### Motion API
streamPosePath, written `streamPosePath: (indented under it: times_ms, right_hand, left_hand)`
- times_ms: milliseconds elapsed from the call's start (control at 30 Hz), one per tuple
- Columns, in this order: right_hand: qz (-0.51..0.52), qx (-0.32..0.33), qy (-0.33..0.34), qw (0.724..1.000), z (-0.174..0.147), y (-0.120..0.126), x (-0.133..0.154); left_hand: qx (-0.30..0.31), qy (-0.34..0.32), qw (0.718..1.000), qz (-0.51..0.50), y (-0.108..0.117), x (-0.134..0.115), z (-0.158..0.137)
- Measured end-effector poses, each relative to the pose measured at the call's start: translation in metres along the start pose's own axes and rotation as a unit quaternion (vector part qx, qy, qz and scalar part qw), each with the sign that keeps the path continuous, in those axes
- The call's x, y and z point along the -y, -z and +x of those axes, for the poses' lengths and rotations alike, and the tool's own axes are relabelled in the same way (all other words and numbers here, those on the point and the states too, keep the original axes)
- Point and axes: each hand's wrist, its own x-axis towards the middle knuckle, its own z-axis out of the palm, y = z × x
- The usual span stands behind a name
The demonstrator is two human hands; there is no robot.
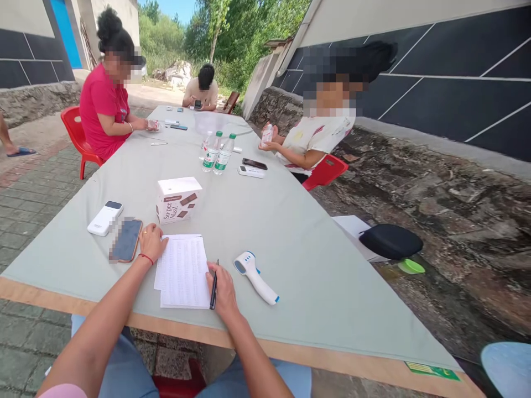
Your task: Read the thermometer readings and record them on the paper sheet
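Note:
Printed paper sheets [182, 273] lie stacked, slightly uneven, before me on the grey tabletop. My left hand [152, 241] rests at their upper left corner, fingers loosely apart, thumb at the paper's edge. Just left of it lies a phone [128, 240] in an orange-edged case. At the sheets' right edge, my right hand [223, 288] is closed around a black pen [214, 288], which points down toward me. A white handheld infrared thermometer [256, 278] lies to the right of that hand. Beyond the paper stands a white and brown box [179, 200].
A white power bank [105, 218] lies at left. Two water bottles [224, 155] stand mid-table, with another behind. Near the right edge lie a dark phone [254, 163] and another power bank [251, 172]. Three people sit around the table. A black case [390, 241] is beyond the right edge.

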Motion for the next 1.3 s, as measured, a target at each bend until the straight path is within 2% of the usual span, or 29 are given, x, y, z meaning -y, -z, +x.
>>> streamPosePath:
  times_ms: [100,167,233,333,400,467,633,867,1300]
  right_hand:
    - [0.041,-0.014,-0.037,0.998,0.0,0.007,0.007]
    - [0.078,-0.05,-0.068,0.993,0.002,0.013,0.014]
    - [0.124,-0.08,-0.104,0.984,0.005,0.016,0.022]
    - [0.221,-0.08,-0.173,0.957,0.01,0.015,0.028]
    - [0.267,-0.069,-0.217,0.937,0.013,0.012,0.027]
    - [0.276,-0.056,-0.239,0.929,0.014,0.01,0.025]
    - [0.218,-0.046,-0.234,0.946,0.012,0.009,0.024]
    - [0.142,-0.047,-0.165,0.975,0.001,0.009,0.022]
    - [0.121,-0.01,-0.149,0.981,-0.001,0.008,0.017]
  left_hand:
    - [-0.035,0.0,0.999,-0.003,0.006,-0.004,-0.008]
    - [-0.042,-0.024,0.999,-0.009,0.009,-0.013,-0.017]
    - [0.007,-0.094,0.995,-0.032,0.01,-0.026,-0.03]
    - [0.12,-0.219,0.965,-0.085,0.006,-0.048,-0.054]
    - [0.157,-0.257,0.948,-0.101,0.001,-0.058,-0.068]
    - [0.163,-0.255,0.947,-0.104,-0.004,-0.062,-0.079]
    - [0.151,-0.236,0.952,-0.121,-0.013,-0.062,-0.088]
    - [0.139,-0.244,0.954,-0.103,-0.014,-0.065,-0.092]
    - [0.132,-0.246,0.955,-0.098,-0.015,-0.066,-0.093]
